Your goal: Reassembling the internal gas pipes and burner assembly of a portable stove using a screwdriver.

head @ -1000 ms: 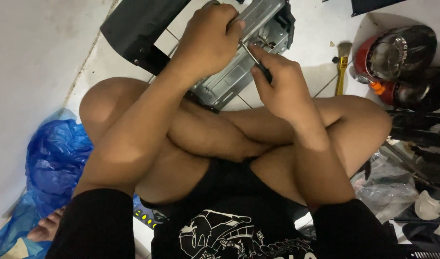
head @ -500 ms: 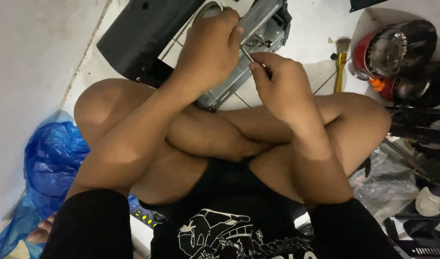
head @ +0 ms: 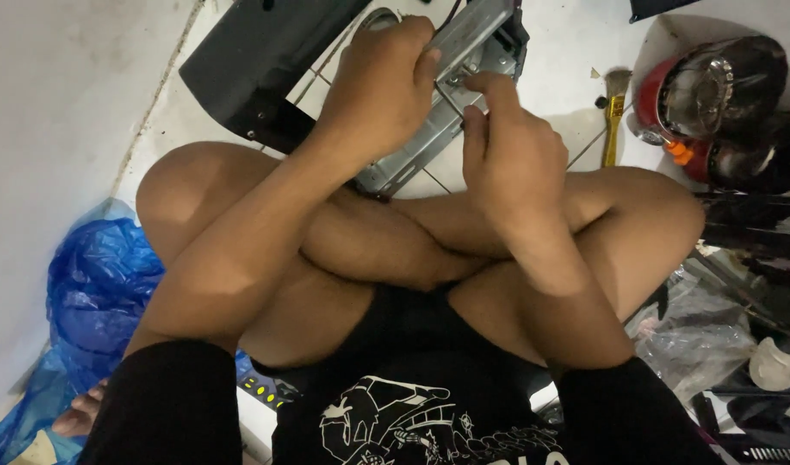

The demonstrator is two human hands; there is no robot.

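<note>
Both hands have drifted slightly toward the far side of the scene since the earlier frame, and my right hand (head: 511, 155) now sits a little higher against the grey metal chassis (head: 429, 142), its fingers no longer bunched low on the tool as they were. That chassis lies on the white tiled floor (head: 567, 52) just beyond my crossed legs, tilted, with its far end touching a flat black panel (head: 266, 60) to the left. My left hand (head: 382, 90) is curled closed over the top edge of the chassis, thumb pressed on the bright metal rail, steadying it. My right hand is pinched shut around a thin metal shaft, which I take to be a screwdriver (head: 451, 93), whose tip meets the chassis between the two hands; the tip itself is hidden, so I cannot tell what it sits in. To do this well I would judge it best to keep the shaft in line with the fastener, press down firmly and let the left hand stop the chassis from rocking. A small brush (head: 614, 112) lies on the floor to the right, near a red and black appliance (head: 713, 95), and a blue plastic bag (head: 93, 284) sits near left.
</note>
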